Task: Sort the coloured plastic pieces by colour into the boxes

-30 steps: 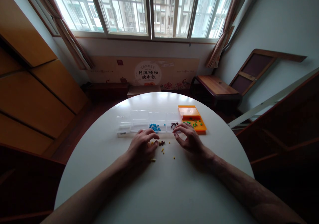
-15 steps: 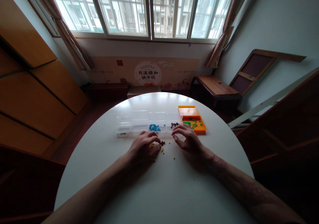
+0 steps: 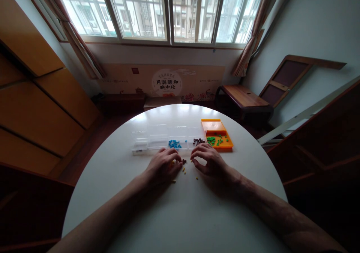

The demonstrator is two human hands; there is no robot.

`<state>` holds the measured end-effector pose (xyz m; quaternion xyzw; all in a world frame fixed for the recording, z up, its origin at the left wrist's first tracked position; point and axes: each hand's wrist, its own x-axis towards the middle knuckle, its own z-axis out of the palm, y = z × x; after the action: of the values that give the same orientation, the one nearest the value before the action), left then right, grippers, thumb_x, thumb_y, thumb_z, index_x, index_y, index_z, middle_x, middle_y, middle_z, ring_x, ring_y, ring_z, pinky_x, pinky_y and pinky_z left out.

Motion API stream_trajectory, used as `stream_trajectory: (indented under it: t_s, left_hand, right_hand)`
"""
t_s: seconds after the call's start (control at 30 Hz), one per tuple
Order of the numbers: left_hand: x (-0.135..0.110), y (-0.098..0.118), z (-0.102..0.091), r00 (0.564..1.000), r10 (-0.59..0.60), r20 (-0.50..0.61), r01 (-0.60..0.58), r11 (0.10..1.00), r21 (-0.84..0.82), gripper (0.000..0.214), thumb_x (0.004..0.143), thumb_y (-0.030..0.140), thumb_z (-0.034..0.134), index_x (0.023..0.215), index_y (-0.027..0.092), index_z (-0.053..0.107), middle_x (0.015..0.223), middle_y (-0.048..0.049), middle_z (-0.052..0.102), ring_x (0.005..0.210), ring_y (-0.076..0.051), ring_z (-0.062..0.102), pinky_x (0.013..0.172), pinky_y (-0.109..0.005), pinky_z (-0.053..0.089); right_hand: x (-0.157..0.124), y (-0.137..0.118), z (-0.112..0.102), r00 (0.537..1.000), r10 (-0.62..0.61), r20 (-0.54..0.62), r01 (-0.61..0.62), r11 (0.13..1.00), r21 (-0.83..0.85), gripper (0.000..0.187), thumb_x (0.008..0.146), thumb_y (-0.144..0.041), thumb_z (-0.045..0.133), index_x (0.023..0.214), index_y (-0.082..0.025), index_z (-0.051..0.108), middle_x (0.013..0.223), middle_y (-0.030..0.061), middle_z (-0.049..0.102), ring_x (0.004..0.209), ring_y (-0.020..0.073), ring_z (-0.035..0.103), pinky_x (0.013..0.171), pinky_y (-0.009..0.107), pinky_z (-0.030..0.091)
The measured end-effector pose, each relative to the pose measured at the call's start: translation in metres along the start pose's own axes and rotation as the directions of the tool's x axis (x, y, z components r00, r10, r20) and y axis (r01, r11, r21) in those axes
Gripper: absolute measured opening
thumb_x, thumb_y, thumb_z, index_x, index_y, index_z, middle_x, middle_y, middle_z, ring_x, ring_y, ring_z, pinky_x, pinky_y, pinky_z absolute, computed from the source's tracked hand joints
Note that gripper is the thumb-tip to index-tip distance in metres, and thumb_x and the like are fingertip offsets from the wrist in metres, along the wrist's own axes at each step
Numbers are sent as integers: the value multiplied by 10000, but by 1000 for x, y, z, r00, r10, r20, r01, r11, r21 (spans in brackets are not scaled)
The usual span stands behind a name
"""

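Note:
My left hand (image 3: pixel 165 164) rests on the white table with its fingers curled and thumb and fingertips together. Its tips are beside a small clump of brown blocks (image 3: pixel 184 161), and whatever lies between them is hidden. Partly under that hand are yellow blocks (image 3: pixel 173 163). My right hand (image 3: pixel 209 158) pinches at a tiny yellow block (image 3: pixel 191 160) on the tabletop, thumb and forefinger nearly meeting. Between the hands lie a few loose yellow blocks (image 3: pixel 183 169), and another yellow block (image 3: pixel 197 178) sits nearer to me.
Behind my hands stands a clear, lidded compartment box (image 3: pixel 154 145) holding blue pieces (image 3: pixel 174 144) and dark brown pieces (image 3: pixel 198 141). An orange tray (image 3: pixel 229 145) with green pieces (image 3: pixel 211 140) adjoins it on the right. The round white table (image 3: pixel 180 215) carries everything.
My right hand has moved left and slightly down from the brown compartment to the yellow block, uncovering more brown and green pieces. My left hand has barely shifted.

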<state>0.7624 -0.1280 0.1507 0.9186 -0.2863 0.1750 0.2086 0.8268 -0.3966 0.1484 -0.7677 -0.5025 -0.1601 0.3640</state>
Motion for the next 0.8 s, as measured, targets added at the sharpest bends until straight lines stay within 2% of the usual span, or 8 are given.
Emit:
stream_trajectory:
  t_s: [0.23,0.63,0.8]
  left_hand:
    - [0,1,-2,1000,-1,10,1,1000,-15,173,1056,360,652,975,243,750,1032,-27,785,889,-188,718,913,-381,456]
    - [0,0,-2,1000,22,2,-22,997,70,219,1089,319,580,980,222,743,1024,-45,774,867,-187,704,886,-373,465]
    - [1,0,-2,997,35,-65,-35,999,15,236,1093,360,614,958,221,749,988,-42,780,886,-184,721,887,-368,471]
  right_hand:
    - [0,-2,0,1000,-2,21,2,1000,8,106,971,-166,725,1004,-267,720,1060,34,779,972,232,676,951,423,547]
    - [2,-6,0,999,-33,35,32,999,32,102,978,-178,715,1025,-267,731,1060,30,784,968,220,678,970,415,537]
    - [3,-9,-1,999,-40,36,39,999,22,73,1001,-229,720,1063,-266,726,1057,37,789,971,225,697,966,415,544]
